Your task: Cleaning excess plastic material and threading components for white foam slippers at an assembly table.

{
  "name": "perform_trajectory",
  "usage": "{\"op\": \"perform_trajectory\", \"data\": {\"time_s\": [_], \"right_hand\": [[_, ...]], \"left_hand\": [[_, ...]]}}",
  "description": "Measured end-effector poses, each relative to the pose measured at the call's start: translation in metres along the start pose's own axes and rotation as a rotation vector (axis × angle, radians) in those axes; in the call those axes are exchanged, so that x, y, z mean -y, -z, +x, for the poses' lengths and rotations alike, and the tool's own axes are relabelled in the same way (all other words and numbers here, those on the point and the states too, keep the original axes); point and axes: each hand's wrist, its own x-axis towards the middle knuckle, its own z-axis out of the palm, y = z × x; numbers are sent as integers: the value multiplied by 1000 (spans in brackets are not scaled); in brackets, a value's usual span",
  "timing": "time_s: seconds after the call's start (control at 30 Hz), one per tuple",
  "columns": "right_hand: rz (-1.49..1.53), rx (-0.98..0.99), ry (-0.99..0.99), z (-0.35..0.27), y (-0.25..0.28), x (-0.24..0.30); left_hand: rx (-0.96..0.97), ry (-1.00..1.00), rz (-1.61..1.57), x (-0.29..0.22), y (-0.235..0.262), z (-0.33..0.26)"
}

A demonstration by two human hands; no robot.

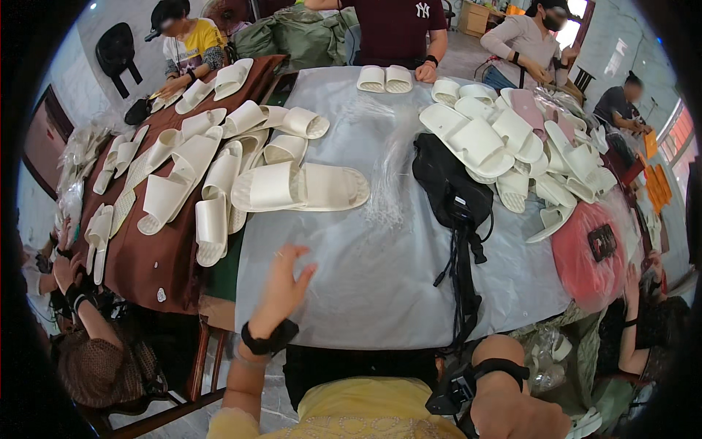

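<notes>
My left hand hovers over the near left part of the grey-covered table, fingers spread and nothing in them. Just beyond it lies a pair of cream slippers, end to end and partly overlapping. More cream slippers lie in a loose group at the left. My right hand is low at the bottom right, beside the table's near edge; its fingers are hidden, so I cannot see whether it holds anything. Near it, clear plastic bags with pale items sit in a green sack.
A black bag with straps lies on the table beside a heap of slippers. Clear plastic wrapping stretches along the middle. A red plastic-wrapped bundle sits at the right. Another pair stands by a person across the table.
</notes>
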Motion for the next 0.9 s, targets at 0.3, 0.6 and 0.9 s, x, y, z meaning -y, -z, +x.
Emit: {"op": "perform_trajectory", "data": {"time_s": [0.3,0.6,0.9], "right_hand": [[-20,-188,10,1,-22,8],[-4,-105,-25,0,-17,16],[24,127,117,5,-2,7]], "left_hand": [[-374,26,346,44,21,96],[-450,126,365,63,6,114],[-594,322,220,34,20,126]]}}
